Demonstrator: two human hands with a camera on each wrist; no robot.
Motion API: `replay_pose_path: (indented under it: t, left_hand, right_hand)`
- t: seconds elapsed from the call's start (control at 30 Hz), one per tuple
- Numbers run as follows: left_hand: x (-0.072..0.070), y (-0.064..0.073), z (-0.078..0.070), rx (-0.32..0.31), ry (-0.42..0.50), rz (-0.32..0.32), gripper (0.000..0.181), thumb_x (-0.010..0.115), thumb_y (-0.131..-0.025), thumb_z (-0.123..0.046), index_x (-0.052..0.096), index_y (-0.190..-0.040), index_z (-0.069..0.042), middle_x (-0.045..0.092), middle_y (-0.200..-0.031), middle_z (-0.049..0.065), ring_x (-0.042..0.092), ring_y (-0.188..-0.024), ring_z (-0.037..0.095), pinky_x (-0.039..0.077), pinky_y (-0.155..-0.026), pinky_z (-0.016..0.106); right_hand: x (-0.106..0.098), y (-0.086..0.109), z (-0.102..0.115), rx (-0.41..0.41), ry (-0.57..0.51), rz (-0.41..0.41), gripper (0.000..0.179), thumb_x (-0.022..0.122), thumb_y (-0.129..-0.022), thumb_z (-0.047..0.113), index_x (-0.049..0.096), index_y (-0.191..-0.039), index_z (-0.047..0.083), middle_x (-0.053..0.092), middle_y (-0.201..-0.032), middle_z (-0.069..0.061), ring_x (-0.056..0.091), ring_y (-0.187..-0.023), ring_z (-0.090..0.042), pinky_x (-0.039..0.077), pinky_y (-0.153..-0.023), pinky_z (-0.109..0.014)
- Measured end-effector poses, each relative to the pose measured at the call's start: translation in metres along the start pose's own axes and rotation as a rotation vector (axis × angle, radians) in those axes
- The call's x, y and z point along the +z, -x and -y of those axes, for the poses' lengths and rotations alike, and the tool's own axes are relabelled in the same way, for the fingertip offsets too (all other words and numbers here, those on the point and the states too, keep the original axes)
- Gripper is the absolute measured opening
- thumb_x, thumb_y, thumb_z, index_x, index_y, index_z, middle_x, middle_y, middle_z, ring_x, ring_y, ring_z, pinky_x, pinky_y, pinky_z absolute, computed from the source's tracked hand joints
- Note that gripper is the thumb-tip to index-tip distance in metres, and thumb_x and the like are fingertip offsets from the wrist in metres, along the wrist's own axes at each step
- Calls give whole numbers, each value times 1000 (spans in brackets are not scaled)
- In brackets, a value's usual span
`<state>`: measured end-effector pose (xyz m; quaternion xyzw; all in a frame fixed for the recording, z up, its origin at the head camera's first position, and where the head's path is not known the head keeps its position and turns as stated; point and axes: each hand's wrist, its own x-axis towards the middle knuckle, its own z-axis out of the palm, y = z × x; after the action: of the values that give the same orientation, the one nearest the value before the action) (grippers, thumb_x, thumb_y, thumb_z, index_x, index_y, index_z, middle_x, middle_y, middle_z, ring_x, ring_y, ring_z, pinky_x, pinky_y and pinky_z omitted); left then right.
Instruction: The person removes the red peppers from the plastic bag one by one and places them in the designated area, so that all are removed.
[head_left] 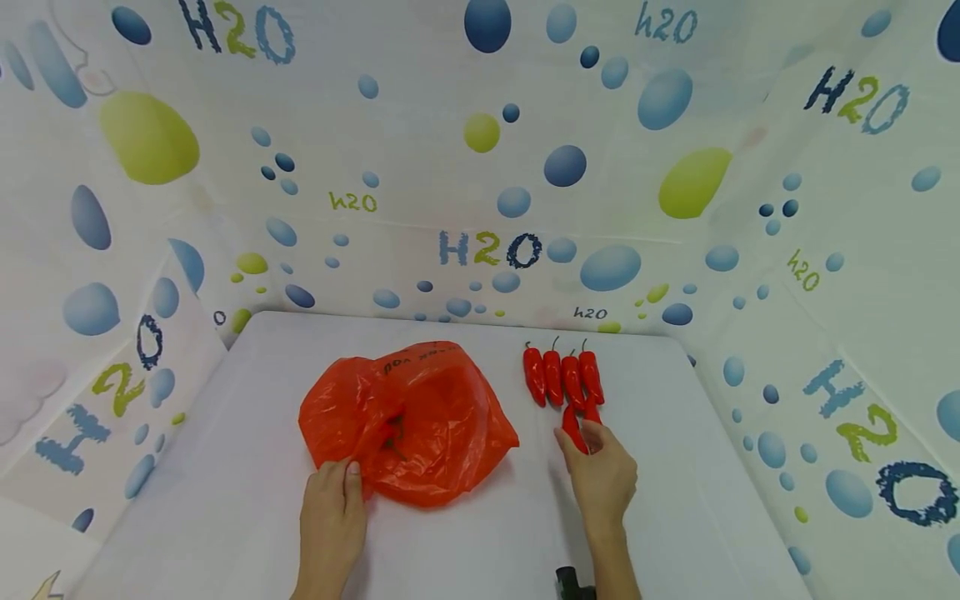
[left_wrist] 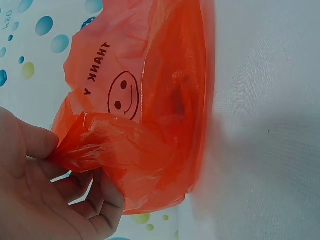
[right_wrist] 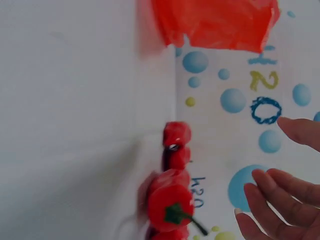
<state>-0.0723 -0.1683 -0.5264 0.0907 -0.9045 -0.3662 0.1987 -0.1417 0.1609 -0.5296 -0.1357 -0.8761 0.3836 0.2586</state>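
Note:
A thin red plastic bag (head_left: pixel 450 450) lies puffed up left of centre, with "THANK YOU" and a smiley printed on it. My left hand (head_left: pixel 333 508) pinches its gathered near edge between thumb and fingers, as the left wrist view shows. Thin greenish stems show in the bag's opening; what they belong to is partly hidden. Several red chili peppers (head_left: pixel 552 377) stand in a row at the back right, stems away from me. Nearer, my right hand (head_left: pixel 603 475) hovers over another red chili pepper (head_left: pixel 573 429). In the right wrist view its fingers (right_wrist: pixel 265 187) are apart from the peppers.
A white table (head_left: pixel 465 550) bears everything, backed by white sheeting (head_left: pixel 420 142) with blue and green drops. At the front edge a small dark object (head_left: pixel 572 583) shows beside the right forearm.

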Motion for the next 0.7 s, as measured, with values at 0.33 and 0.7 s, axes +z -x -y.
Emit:
replay_pose_path:
  t: [0.33,0.7]
  left_hand:
    - [1,1,-1,-6,4,4,28,50,-110,-14,68,-116,7,60,-98,12,52,-93,32,43,-82,46]
    - [-3,2,-4,-20,-18,2,29,50,-110,-14,67,-119,7,61,-99,12,52,-92,30,43,-80,46]
  right_hand:
    - [-2,-5,41,-119,-201,108,39,89,-85,31,78,-118,12,79,-103,0,75,-96,-22,62,-73,-35]
    - [10,-11,82,-232,-333,268,34,89,-85,26,78,-117,21,76,-110,9,73,-96,-14,61,-81,-38]
